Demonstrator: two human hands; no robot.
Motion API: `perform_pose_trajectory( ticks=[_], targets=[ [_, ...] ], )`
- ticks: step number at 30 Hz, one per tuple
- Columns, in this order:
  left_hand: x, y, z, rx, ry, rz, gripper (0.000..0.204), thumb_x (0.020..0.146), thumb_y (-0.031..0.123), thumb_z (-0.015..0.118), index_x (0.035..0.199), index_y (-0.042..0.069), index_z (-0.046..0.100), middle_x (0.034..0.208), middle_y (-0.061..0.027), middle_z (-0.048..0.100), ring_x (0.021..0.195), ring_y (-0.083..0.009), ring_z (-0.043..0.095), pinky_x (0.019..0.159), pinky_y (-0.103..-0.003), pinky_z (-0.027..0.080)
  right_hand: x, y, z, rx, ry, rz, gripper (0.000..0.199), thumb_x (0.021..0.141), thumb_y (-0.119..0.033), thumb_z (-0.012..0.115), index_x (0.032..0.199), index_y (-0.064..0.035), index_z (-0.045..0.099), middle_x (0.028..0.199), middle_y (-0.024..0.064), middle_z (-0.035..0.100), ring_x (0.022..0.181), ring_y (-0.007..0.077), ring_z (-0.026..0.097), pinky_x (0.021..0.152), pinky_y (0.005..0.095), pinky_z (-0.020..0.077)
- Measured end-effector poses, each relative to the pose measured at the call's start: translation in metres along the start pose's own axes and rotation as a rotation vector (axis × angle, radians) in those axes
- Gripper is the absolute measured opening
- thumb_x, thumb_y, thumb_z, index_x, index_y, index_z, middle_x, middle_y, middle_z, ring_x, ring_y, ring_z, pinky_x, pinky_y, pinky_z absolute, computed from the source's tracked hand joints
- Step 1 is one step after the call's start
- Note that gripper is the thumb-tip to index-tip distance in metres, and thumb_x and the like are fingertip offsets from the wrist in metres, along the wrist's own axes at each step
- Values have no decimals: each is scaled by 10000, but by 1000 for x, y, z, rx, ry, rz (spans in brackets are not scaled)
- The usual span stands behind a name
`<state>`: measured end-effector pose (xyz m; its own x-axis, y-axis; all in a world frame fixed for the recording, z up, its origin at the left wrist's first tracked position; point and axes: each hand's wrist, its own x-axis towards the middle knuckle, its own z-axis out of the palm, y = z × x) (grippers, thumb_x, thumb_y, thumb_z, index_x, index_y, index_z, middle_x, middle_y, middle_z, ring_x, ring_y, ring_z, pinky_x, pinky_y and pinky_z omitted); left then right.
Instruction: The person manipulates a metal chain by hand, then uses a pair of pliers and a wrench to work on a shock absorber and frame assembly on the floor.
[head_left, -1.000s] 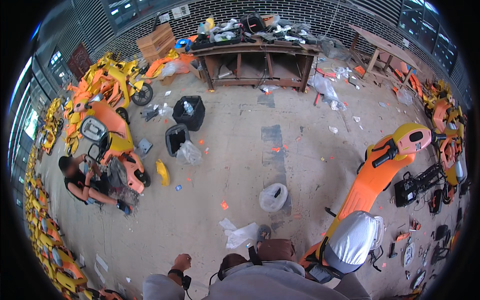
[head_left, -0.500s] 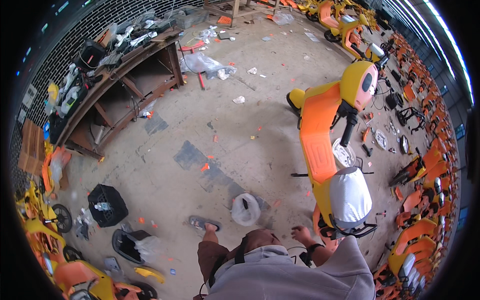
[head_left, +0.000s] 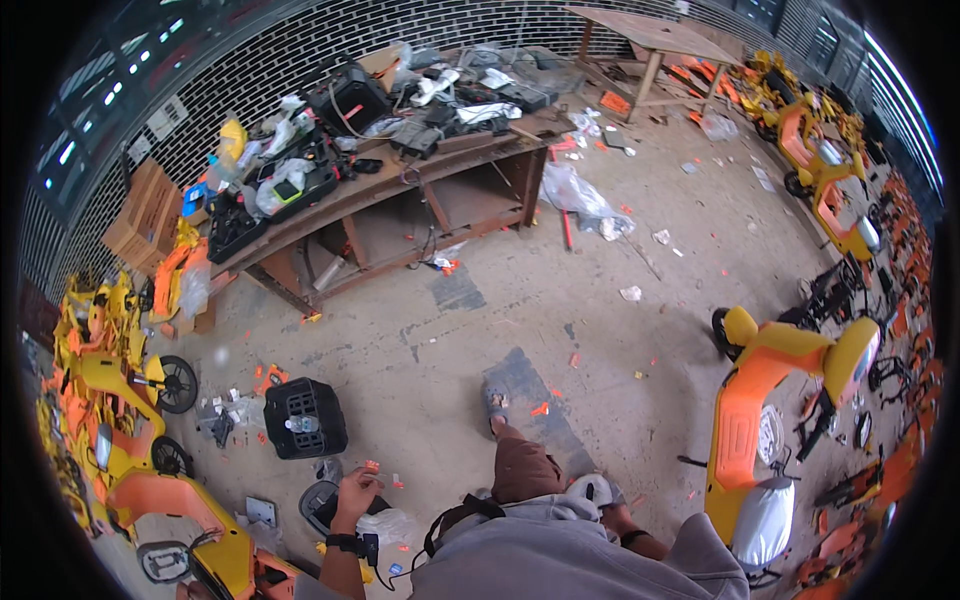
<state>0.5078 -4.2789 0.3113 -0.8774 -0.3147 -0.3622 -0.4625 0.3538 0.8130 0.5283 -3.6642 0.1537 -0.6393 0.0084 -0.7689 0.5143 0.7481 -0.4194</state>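
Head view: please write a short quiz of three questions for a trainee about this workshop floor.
1. True or false: the black crate stands on the floor close to the person's left hand.
2. What colour is the body of the scooter on the person's right? A orange, B green, C blue.
3. Fill in: the long wooden workbench stands against a ___ wall.
Key: 1 true; 2 A; 3 brick.

Littered concrete floor (head_left: 420,345), black crate (head_left: 305,418)
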Motion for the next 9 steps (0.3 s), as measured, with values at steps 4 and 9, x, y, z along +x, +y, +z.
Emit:
perform_pose_trajectory(
  ticks=[4,9],
  targets=[
    [50,-28,-7,159,-75,-235,165,848,139,646,865,-23,663,722,-116,686,631,-165,678,589,-288,550,124,-161,-86,440,164,-41,378,843,-22,458,1196,20,586,909,207,708,679,261,714,581,354,578],
    [54,-75,-17,-151,-25,-758,185,859,174,636,860,-9,661,720,-118,689,616,-199,679,542,-320,546,287,-289,-157,347,5,-142,320,843,-84,553,1150,-53,637,866,167,716,650,297,698,584,369,571]
  ],
)
